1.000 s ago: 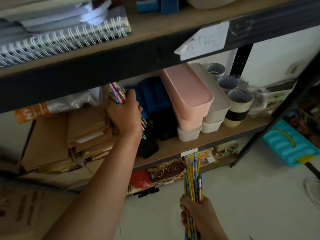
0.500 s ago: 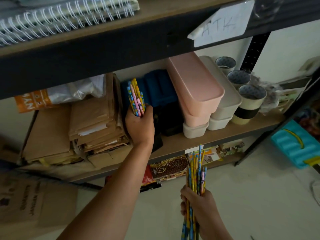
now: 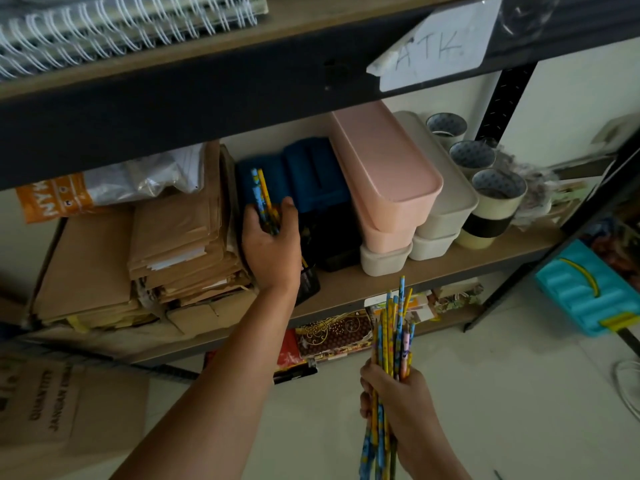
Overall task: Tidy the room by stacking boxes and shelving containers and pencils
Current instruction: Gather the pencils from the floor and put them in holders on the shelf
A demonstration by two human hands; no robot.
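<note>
The left hand is reaching into the middle shelf at the centre of the frame, its fingers curling round a few pencils that are pointing up and back. Just below the hand a dark mesh holder is standing on the shelf board; how far the pencils are reaching into it cannot be told, since the hand is covering that part. At the lower right of the frame the right hand is gripping a bundle of many more pencils, tips fanning upward in front of the shelf edge.

The hand is working in a tight gap. To its left a stack of brown envelopes is crowding the shelf, with a plastic packet lying on top toward the upper left. Right behind the hand blue cases are standing, and a black box is sitting just beside it on the right. Further right a pink box is lying tilted on another pink box, next to stacked grey boxes, then three patterned tape rolls in a row running back.

Overhead, the upper shelf is carrying spiral notebooks at the upper left, and a paper label reading "ATK" is hanging from its dark front rail. A turquoise tray is lying at the right edge, on the pale floor.
</note>
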